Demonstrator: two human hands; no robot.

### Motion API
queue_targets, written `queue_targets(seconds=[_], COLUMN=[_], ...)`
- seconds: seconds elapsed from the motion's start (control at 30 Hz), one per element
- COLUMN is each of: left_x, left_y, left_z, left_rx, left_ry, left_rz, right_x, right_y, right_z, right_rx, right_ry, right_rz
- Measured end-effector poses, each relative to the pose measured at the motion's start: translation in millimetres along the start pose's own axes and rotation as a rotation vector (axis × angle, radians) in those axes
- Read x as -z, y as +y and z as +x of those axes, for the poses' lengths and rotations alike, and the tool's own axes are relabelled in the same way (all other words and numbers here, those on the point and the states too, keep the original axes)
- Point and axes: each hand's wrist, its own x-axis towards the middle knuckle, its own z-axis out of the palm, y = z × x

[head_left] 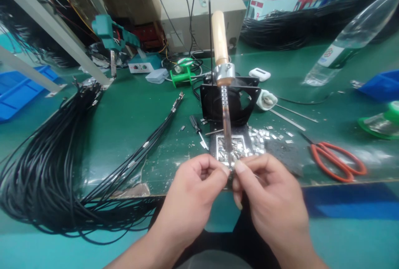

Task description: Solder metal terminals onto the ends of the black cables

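My left hand (195, 186) and my right hand (264, 190) meet at the near table edge, fingertips pinched together on a small part I cannot make out, held right at the tip of a soldering iron (225, 107). The iron has a wooden handle and stands fixed, pointing down toward me over a small metal tray (218, 146) of silvery bits. A black fan (212, 100) stands just behind the iron.
A big bundle of black cables (46, 173) covers the left of the green mat. Red-handled scissors (338, 161) lie at right, a small screwdriver (196, 127) left of the tray. A clear bottle (349, 40), blue bins (382, 86) and a green solder spool (181, 73) lie further back.
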Motion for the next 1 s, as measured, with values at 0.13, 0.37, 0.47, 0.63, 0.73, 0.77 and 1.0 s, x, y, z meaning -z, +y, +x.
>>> queue_targets(seconds=[0.13, 0.37, 0.47, 0.63, 0.73, 0.77, 1.0], left_x=[1.6, 5.0, 5.9, 6.9, 7.0, 6.9, 7.1], left_y=[1.5, 4.1, 3.8, 2.7, 3.1, 3.3, 1.5], left_z=[1.0, 1.9, 2.8, 3.4, 2.9, 2.6, 1.0], left_rx=[0.001, 0.025, 0.023, 0.028, 0.024, 0.026, 0.077], left_ry=[-0.011, -0.032, -0.045, -0.064, -0.077, -0.083, -0.033], left_rz=[0.005, 0.002, -0.023, -0.059, -0.054, -0.054, 0.006], right_x=[-0.4, 0.1, -0.2, -1.0, -1.6, -1.6, 11.1], right_y=[-0.1, 5.2, 4.1, 5.6, 9.6, 10.6, 6.2], right_z=[0.5, 1.6, 2.3, 3.6, 2.4, 1.6, -4.8], right_rx=[0.015, 0.027, 0.032, 0.027, 0.028, 0.03, 0.125], right_ry=[0.001, 0.026, 0.024, 0.022, 0.027, 0.025, 0.045], right_rz=[0.006, 0.012, 0.005, -0.004, -0.009, -0.015, -0.129])
